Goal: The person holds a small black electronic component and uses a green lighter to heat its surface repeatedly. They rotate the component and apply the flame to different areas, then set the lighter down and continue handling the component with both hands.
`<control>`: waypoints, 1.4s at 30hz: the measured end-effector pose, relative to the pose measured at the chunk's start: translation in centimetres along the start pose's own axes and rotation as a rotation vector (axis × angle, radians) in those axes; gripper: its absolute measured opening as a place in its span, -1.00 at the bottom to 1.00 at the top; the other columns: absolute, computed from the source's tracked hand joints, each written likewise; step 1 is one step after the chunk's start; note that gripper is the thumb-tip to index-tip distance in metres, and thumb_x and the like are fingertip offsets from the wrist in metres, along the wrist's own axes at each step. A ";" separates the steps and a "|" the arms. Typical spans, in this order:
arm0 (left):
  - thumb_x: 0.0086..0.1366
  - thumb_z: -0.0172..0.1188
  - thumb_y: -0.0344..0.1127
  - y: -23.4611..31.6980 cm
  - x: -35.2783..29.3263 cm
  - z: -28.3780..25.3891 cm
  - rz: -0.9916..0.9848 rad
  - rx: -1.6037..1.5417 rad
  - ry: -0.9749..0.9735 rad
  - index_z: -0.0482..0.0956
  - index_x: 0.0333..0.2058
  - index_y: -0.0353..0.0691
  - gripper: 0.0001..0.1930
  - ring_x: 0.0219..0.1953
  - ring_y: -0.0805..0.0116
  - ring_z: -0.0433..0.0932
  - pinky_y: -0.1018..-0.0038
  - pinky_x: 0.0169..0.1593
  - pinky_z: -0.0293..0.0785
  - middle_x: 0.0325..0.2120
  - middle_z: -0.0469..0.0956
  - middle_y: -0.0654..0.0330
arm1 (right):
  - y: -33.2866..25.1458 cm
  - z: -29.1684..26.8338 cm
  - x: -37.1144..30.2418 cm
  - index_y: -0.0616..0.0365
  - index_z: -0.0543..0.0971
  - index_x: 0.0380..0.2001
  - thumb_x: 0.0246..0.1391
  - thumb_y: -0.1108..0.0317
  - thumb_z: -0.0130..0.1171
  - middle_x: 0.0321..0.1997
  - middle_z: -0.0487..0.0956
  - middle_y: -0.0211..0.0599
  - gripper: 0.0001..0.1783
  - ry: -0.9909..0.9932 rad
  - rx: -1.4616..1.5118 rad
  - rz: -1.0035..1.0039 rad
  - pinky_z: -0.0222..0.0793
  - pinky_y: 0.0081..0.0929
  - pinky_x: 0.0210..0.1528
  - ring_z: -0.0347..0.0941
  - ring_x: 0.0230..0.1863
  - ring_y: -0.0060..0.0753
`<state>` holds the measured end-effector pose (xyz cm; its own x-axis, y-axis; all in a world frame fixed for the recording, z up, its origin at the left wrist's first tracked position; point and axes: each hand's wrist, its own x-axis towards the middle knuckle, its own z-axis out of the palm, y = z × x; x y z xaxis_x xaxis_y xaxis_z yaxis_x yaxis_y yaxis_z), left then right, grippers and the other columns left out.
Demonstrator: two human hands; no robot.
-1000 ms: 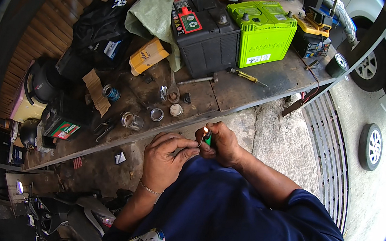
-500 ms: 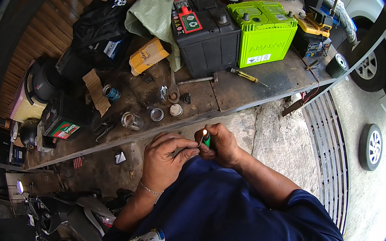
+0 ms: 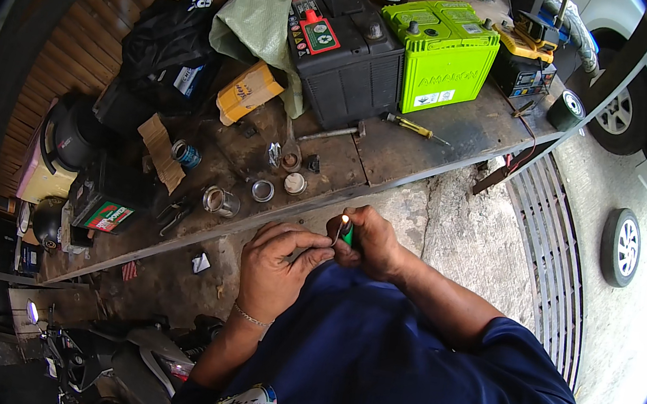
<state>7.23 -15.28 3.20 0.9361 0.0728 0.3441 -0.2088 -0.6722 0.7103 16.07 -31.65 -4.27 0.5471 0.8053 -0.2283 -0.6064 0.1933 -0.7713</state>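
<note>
My right hand [image 3: 373,245] is wrapped round a green lighter [image 3: 347,233], and a small flame [image 3: 345,219] burns at its top. Close beside it, my left hand [image 3: 277,268] pinches something thin, perhaps a wire end, too small to make out; its tip is near the flame. Both hands are in front of my chest, just off the near edge of the wooden workbench [image 3: 427,160]. On the bench nearest them are an open metal tin [image 3: 220,202], a round lid [image 3: 263,191] and a small pale-topped pot [image 3: 295,184].
A black car battery [image 3: 348,74] and a bright green one [image 3: 448,71] stand at the bench's back. A yellow screwdriver [image 3: 415,128] and a hammer [image 3: 332,133] lie before them. Lower left is a motorcycle [image 3: 147,359]; a loose wheel [image 3: 621,248] is on the floor at right.
The flame looks slightly smaller and has shifted a little. Both hands keep almost the same place and the same grip.
</note>
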 end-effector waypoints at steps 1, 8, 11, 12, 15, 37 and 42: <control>0.08 0.61 -0.39 0.0 0.0 0.0 0.008 0.014 0.005 0.80 -0.29 -0.22 -0.79 -0.31 0.31 0.68 0.42 -0.19 0.56 -0.39 0.72 0.19 | -0.1 -0.1 0.0 0.02 0.41 -0.59 0.36 -0.24 -0.23 -0.68 0.23 -0.51 -0.36 -0.019 -0.027 -0.041 -0.08 -0.49 -0.55 0.02 -0.65 -0.56; 0.08 0.61 -0.40 0.1 0.0 0.1 -0.003 -0.019 0.009 0.80 -0.29 -0.23 -0.79 -0.32 0.31 0.68 0.43 -0.20 0.56 -0.40 0.71 0.19 | 0.7 -1.0 0.5 0.02 0.42 -0.56 0.39 -0.21 -0.25 -0.66 0.25 -0.51 -0.37 -0.093 0.065 -0.004 -0.06 -0.50 -0.54 0.03 -0.64 -0.56; 0.08 0.61 -0.41 0.1 0.0 0.1 -0.006 -0.025 0.010 0.80 -0.29 -0.24 -0.79 -0.31 0.31 0.68 0.43 -0.19 0.56 -0.39 0.71 0.19 | 1.2 -1.0 0.6 0.03 0.42 -0.55 0.39 -0.21 -0.25 -0.65 0.26 -0.51 -0.38 -0.065 0.078 0.030 -0.05 -0.50 -0.54 0.05 -0.63 -0.56; 0.08 0.61 -0.41 0.1 0.0 0.1 -0.008 -0.026 0.009 0.80 -0.29 -0.24 -0.79 -0.31 0.31 0.68 0.43 -0.19 0.56 -0.39 0.71 0.18 | 1.3 -1.0 0.6 0.03 0.42 -0.55 0.39 -0.21 -0.25 -0.65 0.26 -0.51 -0.38 -0.064 0.079 0.030 -0.05 -0.50 -0.54 0.05 -0.63 -0.56; 0.08 0.61 -0.41 0.1 0.0 0.0 -0.012 -0.024 0.004 0.80 -0.29 -0.24 -0.79 -0.30 0.32 0.68 0.43 -0.18 0.56 -0.39 0.72 0.18 | 1.0 -0.7 0.5 0.02 0.43 -0.54 0.38 -0.20 -0.24 -0.65 0.26 -0.51 -0.40 -0.069 0.089 0.021 -0.04 -0.49 -0.54 0.05 -0.63 -0.56; 0.08 0.60 -0.39 0.3 0.0 -0.2 0.018 0.006 0.014 0.80 -0.29 -0.24 -0.78 -0.29 0.27 0.69 0.41 -0.17 0.56 -0.38 0.72 0.17 | -0.6 -0.7 0.2 0.02 0.45 -0.52 0.32 -0.06 -0.21 -0.62 0.30 -0.51 -0.51 -0.088 0.050 -0.044 -0.03 -0.50 -0.52 0.07 -0.62 -0.58; 0.09 0.60 -0.39 0.2 0.0 -0.1 -0.001 -0.017 0.013 0.80 -0.29 -0.24 -0.79 -0.29 0.28 0.69 0.41 -0.17 0.56 -0.38 0.72 0.17 | 0.2 -0.3 0.3 0.02 0.45 -0.52 0.34 -0.03 -0.21 -0.64 0.29 -0.50 -0.53 -0.062 0.042 -0.004 -0.03 -0.50 -0.53 0.07 -0.62 -0.58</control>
<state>7.11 -15.34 3.41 0.9326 0.0834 0.3513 -0.2127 -0.6594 0.7211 16.22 -31.55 -4.67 0.5134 0.8375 -0.1872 -0.6289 0.2188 -0.7460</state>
